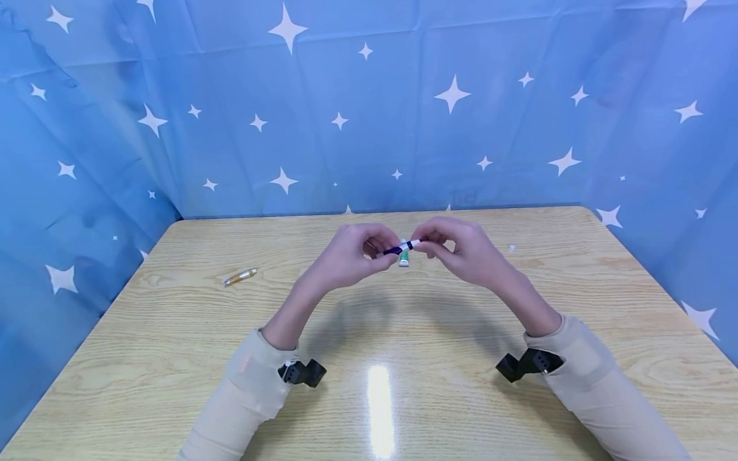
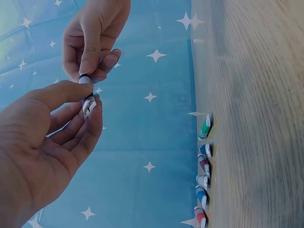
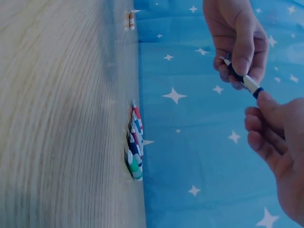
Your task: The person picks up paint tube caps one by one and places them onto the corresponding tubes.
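Above the far part of the table, a small dark-blue and white paint tube (image 1: 410, 245) is held between two hands. My left hand (image 1: 359, 255) pinches its dark body between thumb and fingers; the flat silvery end (image 2: 89, 107) shows in the left wrist view. At the other end, my right hand (image 1: 464, 248) pinches the tip beyond the white part and dark band. Fingertips hide that tip, so whether a cap is on it cannot be told. Below the hands lies a green paint tube (image 1: 404, 260), partly covered in the head view.
Several paint tubes lie in a row beside the green one, including a red tube (image 2: 200, 216) and a light-blue one (image 2: 201, 196). A gold-brown tube (image 1: 240, 276) lies apart at the left. One small white piece (image 1: 512, 248) sits at the right. A starry blue cloth (image 1: 369, 147) hangs behind.
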The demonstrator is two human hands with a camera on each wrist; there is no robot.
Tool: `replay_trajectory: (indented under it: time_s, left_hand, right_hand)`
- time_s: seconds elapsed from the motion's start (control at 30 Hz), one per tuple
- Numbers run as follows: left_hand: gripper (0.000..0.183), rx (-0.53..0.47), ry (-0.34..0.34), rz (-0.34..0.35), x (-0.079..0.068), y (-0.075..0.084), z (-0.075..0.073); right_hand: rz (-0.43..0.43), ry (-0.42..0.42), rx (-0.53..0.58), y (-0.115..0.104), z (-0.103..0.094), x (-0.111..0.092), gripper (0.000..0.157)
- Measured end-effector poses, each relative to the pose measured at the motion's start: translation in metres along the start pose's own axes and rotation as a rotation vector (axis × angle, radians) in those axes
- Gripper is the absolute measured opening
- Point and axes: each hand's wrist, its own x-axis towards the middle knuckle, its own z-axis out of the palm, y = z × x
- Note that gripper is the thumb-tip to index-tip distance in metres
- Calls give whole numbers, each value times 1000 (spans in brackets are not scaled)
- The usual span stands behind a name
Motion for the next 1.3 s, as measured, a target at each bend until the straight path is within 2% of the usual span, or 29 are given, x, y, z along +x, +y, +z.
replay_trajectory:
  time_s: [0.23, 0.4, 0.57, 0.73, 0.87, 1.0, 1.13, 1.3]
  left_hand:
    - [11, 19, 8, -2, 1, 3, 3]
    - [11, 37, 24, -1, 1, 5, 6]
    - [11, 81, 60, 28, 1, 8, 9]
    - [11, 110, 108, 72, 2, 7, 10]
    - [12, 114, 140, 72, 3, 3, 8]
    - [13, 99, 137, 65, 4, 1, 5]
    - [15, 58, 137, 30, 4, -3, 1]
    - [15, 12, 183, -38, 2, -14, -7]
  right_hand:
    - [-78, 23, -43, 1, 1, 0, 18]
    - [-115, 28, -102, 5, 0, -1, 12]
    - [-141, 51, -167, 5, 0, -1, 20]
    - [-101, 81, -168, 6, 0, -1, 19]
    - [-55, 102, -149, 8, 0, -2, 16]
    - [-39, 121, -136, 9, 1, -2, 15]
    - [-7, 121, -118, 9, 1, -1, 14]
    - [85, 110, -53, 12, -2, -3, 12]
